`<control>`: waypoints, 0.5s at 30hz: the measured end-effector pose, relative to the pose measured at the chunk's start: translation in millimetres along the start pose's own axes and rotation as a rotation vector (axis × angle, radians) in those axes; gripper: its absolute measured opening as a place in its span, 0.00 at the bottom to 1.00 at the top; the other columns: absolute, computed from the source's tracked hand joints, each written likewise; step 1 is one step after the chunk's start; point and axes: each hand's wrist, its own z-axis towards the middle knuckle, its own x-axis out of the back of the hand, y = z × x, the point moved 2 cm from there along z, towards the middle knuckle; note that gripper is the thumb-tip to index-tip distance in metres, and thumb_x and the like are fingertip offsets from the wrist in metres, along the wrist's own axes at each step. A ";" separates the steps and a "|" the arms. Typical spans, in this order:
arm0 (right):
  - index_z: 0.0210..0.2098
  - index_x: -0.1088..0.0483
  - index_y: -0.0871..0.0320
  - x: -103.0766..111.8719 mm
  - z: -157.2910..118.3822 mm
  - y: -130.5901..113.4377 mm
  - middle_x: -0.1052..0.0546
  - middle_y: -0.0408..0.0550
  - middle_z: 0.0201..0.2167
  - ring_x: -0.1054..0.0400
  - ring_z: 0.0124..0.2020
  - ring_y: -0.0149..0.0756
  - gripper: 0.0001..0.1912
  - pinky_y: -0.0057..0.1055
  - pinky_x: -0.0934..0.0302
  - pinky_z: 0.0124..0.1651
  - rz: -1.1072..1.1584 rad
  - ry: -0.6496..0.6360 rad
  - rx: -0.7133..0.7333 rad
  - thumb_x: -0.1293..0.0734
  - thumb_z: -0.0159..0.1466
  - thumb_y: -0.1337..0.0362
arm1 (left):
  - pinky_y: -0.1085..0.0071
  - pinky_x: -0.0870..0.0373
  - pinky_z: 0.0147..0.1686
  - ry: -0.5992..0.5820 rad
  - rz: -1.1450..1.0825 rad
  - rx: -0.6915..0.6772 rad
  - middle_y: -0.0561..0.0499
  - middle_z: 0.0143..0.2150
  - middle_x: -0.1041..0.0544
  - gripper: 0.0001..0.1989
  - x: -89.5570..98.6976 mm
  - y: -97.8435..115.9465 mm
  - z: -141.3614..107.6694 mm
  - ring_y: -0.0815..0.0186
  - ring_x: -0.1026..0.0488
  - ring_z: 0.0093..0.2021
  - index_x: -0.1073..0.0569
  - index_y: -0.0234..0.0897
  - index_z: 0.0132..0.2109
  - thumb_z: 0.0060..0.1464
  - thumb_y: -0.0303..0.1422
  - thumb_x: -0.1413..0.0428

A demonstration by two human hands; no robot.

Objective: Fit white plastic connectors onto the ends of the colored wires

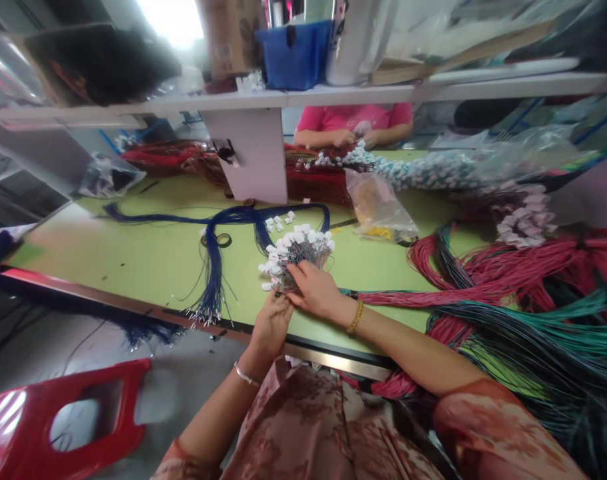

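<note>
A bunch of thin wires with white plug connectors [296, 243] lies on the green tabletop near its front edge. My right hand [317, 290] reaches over the bunch from the right, its fingers bent and closed on the wires just below the connectors. Close beside it, my left hand [272, 323] has its fingers pressed together at the near end of the same wires. The fingertips of both hands partly hide what they pinch. Several loose white connectors [279, 221] lie just behind the bunch.
Dark blue wires [213, 267] lie to the left, by a black tape roll [224, 240]. Red wires [453, 293] and green wires [548, 320] fill the right side. A clear plastic bag [378, 203] sits behind. Across the table, a person in pink [353, 120] handles wires. A red stool [13, 427] stands lower left.
</note>
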 end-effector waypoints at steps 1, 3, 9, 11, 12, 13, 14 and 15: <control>0.55 0.33 0.65 -3.0 1.6 0.6 0.29 0.61 0.46 0.34 0.41 0.45 0.22 0.35 0.39 0.37 -0.010 -0.023 -0.011 0.33 0.66 0.59 | 0.65 0.39 0.64 0.036 -0.044 0.007 0.45 0.50 0.22 0.20 1.4 2.1 0.8 0.62 0.28 0.57 0.28 0.38 0.46 0.43 0.23 0.43; 0.49 0.29 0.64 -8.2 1.1 2.4 0.29 0.60 0.45 0.34 0.40 0.44 0.15 0.34 0.41 0.36 0.000 -0.060 -0.003 0.36 0.68 0.60 | 0.66 0.34 0.61 0.110 -0.118 0.007 0.44 0.47 0.22 0.13 5.1 6.5 4.0 0.63 0.26 0.54 0.28 0.37 0.42 0.46 0.28 0.41; 0.47 0.27 0.62 -26.2 -10.0 12.8 0.29 0.57 0.40 0.35 0.37 0.42 0.12 0.33 0.43 0.36 0.159 0.098 0.069 0.38 0.68 0.65 | 0.69 0.26 0.47 0.177 -0.147 0.002 0.49 0.38 0.21 0.08 13.0 15.2 21.5 0.67 0.23 0.39 0.27 0.38 0.36 0.49 0.33 0.37; 0.48 0.26 0.60 -30.9 -13.2 16.5 0.29 0.55 0.39 0.36 0.37 0.41 0.12 0.33 0.43 0.36 0.204 0.173 0.114 0.38 0.68 0.65 | 0.71 0.26 0.40 0.156 -0.062 0.004 0.49 0.35 0.21 0.09 13.6 17.2 29.2 0.68 0.24 0.35 0.26 0.37 0.36 0.47 0.32 0.34; 0.49 0.26 0.59 -32.2 -14.6 18.2 0.29 0.54 0.38 0.36 0.37 0.40 0.13 0.33 0.42 0.36 0.215 0.199 0.132 0.38 0.68 0.65 | 0.72 0.27 0.38 0.148 -0.010 -0.006 0.49 0.35 0.21 0.11 13.8 18.7 32.9 0.68 0.25 0.34 0.25 0.36 0.36 0.45 0.31 0.33; 0.49 0.26 0.59 -32.7 -15.7 19.6 0.29 0.54 0.38 0.37 0.36 0.40 0.13 0.33 0.42 0.36 0.223 0.216 0.149 0.38 0.68 0.65 | 0.73 0.28 0.35 0.143 0.046 -0.026 0.49 0.34 0.20 0.13 13.9 20.6 36.5 0.68 0.25 0.32 0.25 0.35 0.37 0.43 0.31 0.31; 0.50 0.26 0.58 -32.4 -16.5 20.9 0.29 0.53 0.37 0.37 0.36 0.40 0.13 0.33 0.42 0.36 0.236 0.223 0.167 0.37 0.68 0.64 | 0.73 0.30 0.32 0.139 0.110 -0.050 0.50 0.33 0.21 0.15 14.0 22.9 39.6 0.69 0.26 0.31 0.24 0.35 0.37 0.41 0.31 0.30; 0.50 0.26 0.58 -31.1 -17.0 22.0 0.29 0.53 0.38 0.37 0.37 0.40 0.14 0.33 0.42 0.37 0.264 0.227 0.184 0.36 0.67 0.63 | 0.74 0.32 0.30 0.138 0.182 -0.081 0.51 0.32 0.21 0.17 13.9 25.7 42.2 0.70 0.28 0.29 0.24 0.34 0.37 0.39 0.31 0.29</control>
